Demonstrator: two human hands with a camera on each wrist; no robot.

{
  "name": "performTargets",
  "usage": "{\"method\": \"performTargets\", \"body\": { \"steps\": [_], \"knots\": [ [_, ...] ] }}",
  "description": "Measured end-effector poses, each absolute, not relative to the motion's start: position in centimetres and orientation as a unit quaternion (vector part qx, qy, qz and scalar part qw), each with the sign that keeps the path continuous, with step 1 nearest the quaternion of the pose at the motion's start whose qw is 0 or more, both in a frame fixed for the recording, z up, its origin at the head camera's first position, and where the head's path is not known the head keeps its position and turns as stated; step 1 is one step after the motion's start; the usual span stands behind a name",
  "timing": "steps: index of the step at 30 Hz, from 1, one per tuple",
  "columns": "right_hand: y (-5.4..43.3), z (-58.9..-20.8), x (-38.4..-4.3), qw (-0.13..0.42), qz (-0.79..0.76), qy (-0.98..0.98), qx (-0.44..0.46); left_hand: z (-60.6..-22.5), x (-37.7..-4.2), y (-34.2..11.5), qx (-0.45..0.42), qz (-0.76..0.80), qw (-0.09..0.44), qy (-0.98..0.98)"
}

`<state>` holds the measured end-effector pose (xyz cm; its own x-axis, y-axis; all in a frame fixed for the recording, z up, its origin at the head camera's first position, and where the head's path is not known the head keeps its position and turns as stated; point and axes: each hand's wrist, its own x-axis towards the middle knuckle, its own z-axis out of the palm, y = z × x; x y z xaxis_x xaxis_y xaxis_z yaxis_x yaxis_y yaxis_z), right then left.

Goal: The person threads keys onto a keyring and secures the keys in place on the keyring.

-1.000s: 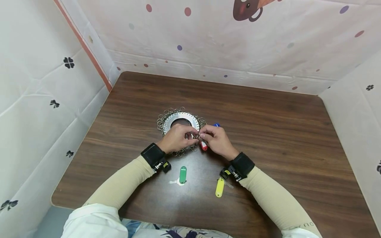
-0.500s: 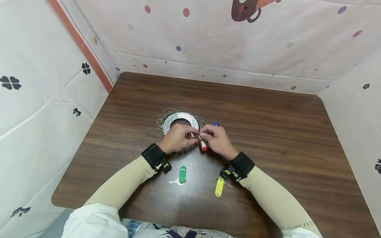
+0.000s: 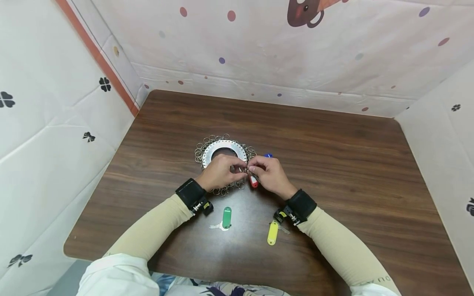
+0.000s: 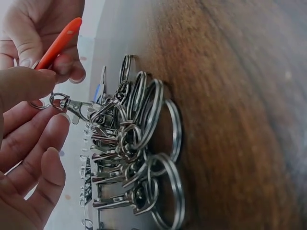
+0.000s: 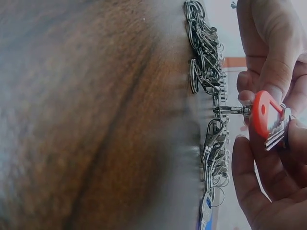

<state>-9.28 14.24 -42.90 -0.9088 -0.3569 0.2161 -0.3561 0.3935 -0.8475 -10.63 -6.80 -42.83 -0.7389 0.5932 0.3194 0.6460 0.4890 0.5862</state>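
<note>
Over the brown table (image 3: 333, 156), at the right side of the silver ring plate (image 3: 223, 144), the left hand (image 3: 222, 170) and right hand (image 3: 272, 174) meet at a red tag (image 5: 260, 117).
Easing the key (image 5: 276, 136) while the clip (image 5: 232, 110) is kept still should, I judge, stop the thin split ring (image 4: 39, 106) slipping; the right thumb and fingers clamp the key beside the tag, the left pinch the split ring, exact contact partly hidden.
</note>
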Motion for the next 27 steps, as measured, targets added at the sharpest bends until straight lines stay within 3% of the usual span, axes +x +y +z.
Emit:
{"method": "performTargets", "body": {
  "steps": [14,27],
  "knots": [
    [14.02,-42.87,-9.1,-0.001,-0.519,0.83,-0.205,-42.58,-10.23,-6.84,-0.332,-0.38,0.018,-0.863],
    [14.06,-42.89,-9.15,-0.001,-0.519,0.829,-0.207,-42.73,-10.31,-6.88,-0.349,-0.359,0.049,-0.864]
  ]
}}
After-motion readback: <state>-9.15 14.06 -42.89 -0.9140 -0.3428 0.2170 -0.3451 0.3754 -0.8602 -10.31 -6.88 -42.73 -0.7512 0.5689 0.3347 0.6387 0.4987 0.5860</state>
